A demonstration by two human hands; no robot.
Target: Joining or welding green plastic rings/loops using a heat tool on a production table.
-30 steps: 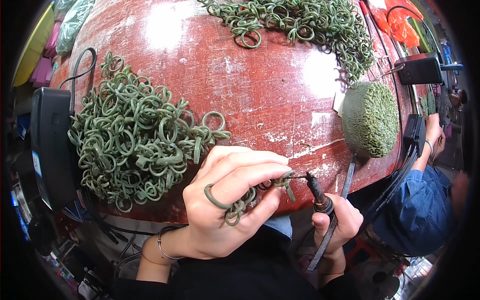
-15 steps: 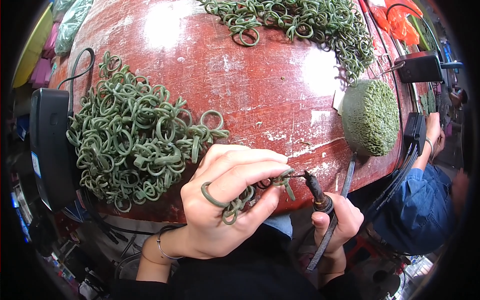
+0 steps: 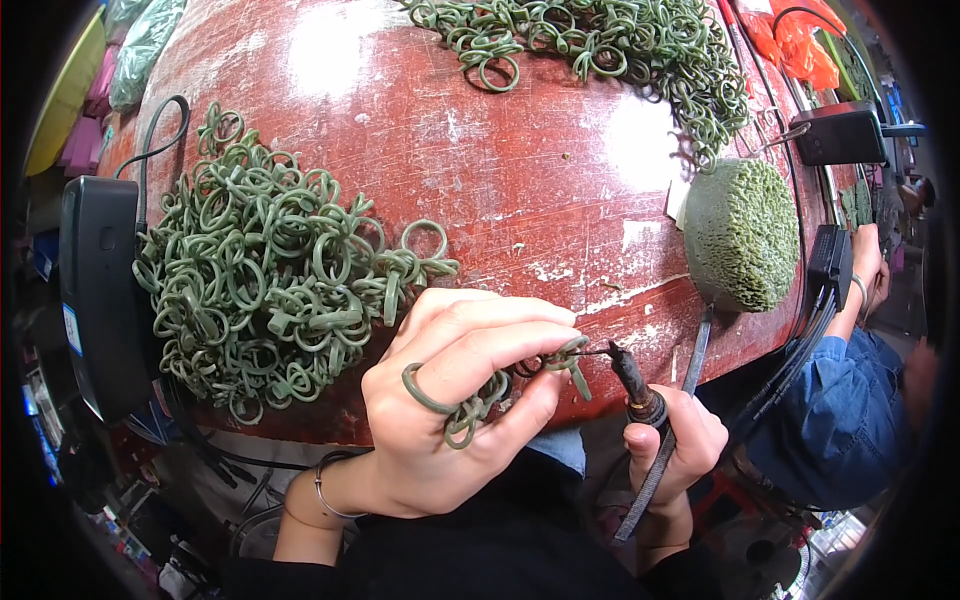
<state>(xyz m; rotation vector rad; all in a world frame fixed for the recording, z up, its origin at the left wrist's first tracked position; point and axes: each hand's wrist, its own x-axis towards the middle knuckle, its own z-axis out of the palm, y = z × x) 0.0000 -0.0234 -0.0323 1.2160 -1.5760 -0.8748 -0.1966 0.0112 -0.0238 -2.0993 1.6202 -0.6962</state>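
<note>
My left hand (image 3: 440, 400) pinches a small green wax ring (image 3: 577, 368) between thumb and forefinger, with more green rings (image 3: 478, 405) gathered against its palm and fingers. A thin dark tip reaches this pinched ring from the hot wax pen (image 3: 632, 382), which my right hand (image 3: 685, 445) grips by its handle. Along with the pen, the right hand also holds a slim metal file (image 3: 650, 485), slanting across the fingers. Whether the tip touches the ring is too small to tell. Just beyond my left hand lies a big heap of green wax rings (image 3: 250, 270).
Another heap of rings (image 3: 600, 40) covers the far side of the red table (image 3: 480, 170). To the right sits a rough-topped green block (image 3: 740, 235). Black boxes with cables (image 3: 100, 290) stand at the left edge. A co-worker's blue sleeve (image 3: 825, 430) is at the right.
</note>
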